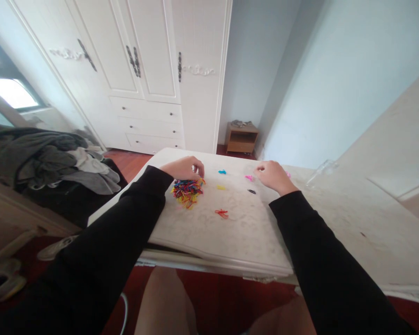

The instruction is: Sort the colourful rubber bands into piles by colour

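Observation:
A heap of small, multicoloured elastic bands (187, 193) lies on the left of the white table. My left hand (186, 167) reaches down at the heap's far edge, fingers curled to a pinch; what is between the tips is too small to make out. Over a pink group of bands (249, 177), my right hand (272, 176) is closed in a pinch, its contents hidden. Between the hands lie a blue group (222, 171) and a yellow group (221, 187). Black bands (252, 191) sit closer to me than the pink ones. Red bands (221, 213) lie nearest me.
The white tabletop (209, 237) extends to the right, where a clear plastic item (321, 171) lies. More pink (288, 174) shows beside my right wrist. Beyond stand a white wardrobe (146, 56) and a small wooden cabinet (242, 139). Clothes (49, 158) are piled at left.

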Demonstrator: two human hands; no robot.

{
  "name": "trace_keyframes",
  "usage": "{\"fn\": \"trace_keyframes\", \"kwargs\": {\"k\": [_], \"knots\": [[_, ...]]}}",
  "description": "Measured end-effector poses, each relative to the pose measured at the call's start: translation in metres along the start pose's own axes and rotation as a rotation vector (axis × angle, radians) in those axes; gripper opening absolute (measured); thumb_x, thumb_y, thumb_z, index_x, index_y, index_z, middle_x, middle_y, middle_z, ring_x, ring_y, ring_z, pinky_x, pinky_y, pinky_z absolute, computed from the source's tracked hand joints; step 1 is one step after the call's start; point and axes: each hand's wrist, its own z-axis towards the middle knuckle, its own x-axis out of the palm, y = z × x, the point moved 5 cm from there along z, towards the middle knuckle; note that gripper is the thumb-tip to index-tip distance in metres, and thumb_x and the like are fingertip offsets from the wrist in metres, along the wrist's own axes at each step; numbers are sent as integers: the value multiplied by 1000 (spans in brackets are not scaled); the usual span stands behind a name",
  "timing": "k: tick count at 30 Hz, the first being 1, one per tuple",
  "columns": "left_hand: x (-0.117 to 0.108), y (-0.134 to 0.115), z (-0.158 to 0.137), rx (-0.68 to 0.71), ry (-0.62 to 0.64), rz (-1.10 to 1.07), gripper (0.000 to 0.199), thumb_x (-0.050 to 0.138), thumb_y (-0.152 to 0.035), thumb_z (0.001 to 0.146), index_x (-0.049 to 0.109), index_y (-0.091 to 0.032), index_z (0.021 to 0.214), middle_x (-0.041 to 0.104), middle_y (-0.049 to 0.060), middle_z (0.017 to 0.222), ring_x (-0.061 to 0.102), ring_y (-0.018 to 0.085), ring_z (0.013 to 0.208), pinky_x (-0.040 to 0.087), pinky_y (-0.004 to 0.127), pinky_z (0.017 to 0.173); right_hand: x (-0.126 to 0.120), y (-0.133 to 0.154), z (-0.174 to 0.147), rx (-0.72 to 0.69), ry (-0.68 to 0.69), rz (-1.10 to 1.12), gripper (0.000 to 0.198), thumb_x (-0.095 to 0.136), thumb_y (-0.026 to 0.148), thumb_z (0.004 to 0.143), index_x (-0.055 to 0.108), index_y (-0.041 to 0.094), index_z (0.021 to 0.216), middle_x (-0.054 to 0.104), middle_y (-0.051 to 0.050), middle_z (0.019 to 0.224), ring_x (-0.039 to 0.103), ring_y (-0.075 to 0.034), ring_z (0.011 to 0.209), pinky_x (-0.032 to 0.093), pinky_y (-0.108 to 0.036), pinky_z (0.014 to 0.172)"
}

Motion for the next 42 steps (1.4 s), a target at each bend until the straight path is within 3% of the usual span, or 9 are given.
{"fn": "trace_keyframes", "kwargs": {"k": [6,13,17,19,22,27,30,36,42], "knots": [[8,8,3,-6,36,-29,17,68,-15,62,80,-21,73,69,-3,63,61,13,62,45,21,62,8,1,0,2,95,-18,22,63,26,87,83,17,83,82,-13,92,75,-25,92,50,-27,77],[-2,2,1,-14,-31,-108,22,64,-13,67,79,-18,82,75,0,70,68,14,69,50,21,66,1,6,-4,18,26,-11,23,61,28,87,80,18,79,80,-12,88,72,-25,86,45,-31,70],[-4,-2,0,-27,-44,-207,19,67,-12,69,77,-16,85,76,1,72,68,13,64,49,21,60,-1,14,-6,-7,-5,40,20,62,27,87,78,17,78,79,-12,89,71,-26,88,45,-31,73],[-2,-2,1,-26,-42,-279,16,71,-14,70,76,-15,86,77,3,74,69,14,65,51,22,61,-2,25,-8,-75,-35,86,19,61,22,87,76,17,77,79,-11,89,70,-25,90,47,-32,79],[3,0,3,-8,-34,-395,16,79,-20,71,75,-15,86,79,5,78,73,15,70,57,25,67,-3,54,-17,-310,-76,222,18,61,20,89,74,18,78,78,-9,91,69,-23,92,48,-32,87],[14,1,7,37,-19,-508,21,87,-26,70,75,-14,83,79,6,78,75,16,72,60,27,71,4,97,-35,-628,-62,404,12,62,18,91,73,18,86,73,-8,89,66,-23,92,49,-35,87],[15,-4,8,66,-25,-558,24,89,-27,70,74,-13,83,78,6,78,75,15,72,61,27,72,9,106,-42,-698,-33,466,9,65,19,92,74,18,94,74,-9,95,66,-23,92,51,-37,87],[14,-11,7,49,-40,-642,29,92,-25,68,74,-12,85,77,5,76,75,15,72,61,25,70,13,113,-49,-759,34,589,24,65,18,93,74,20,115,74,-10,120,69,-23,109,53,-39,98],[17,-10,6,12,-9,-698,31,93,-23,67,71,-13,85,77,5,72,77,17,70,61,24,66,13,118,-50,-753,21,647,22,62,19,94,76,20,111,75,-10,120,70,-22,108,56,-37,92]]}}
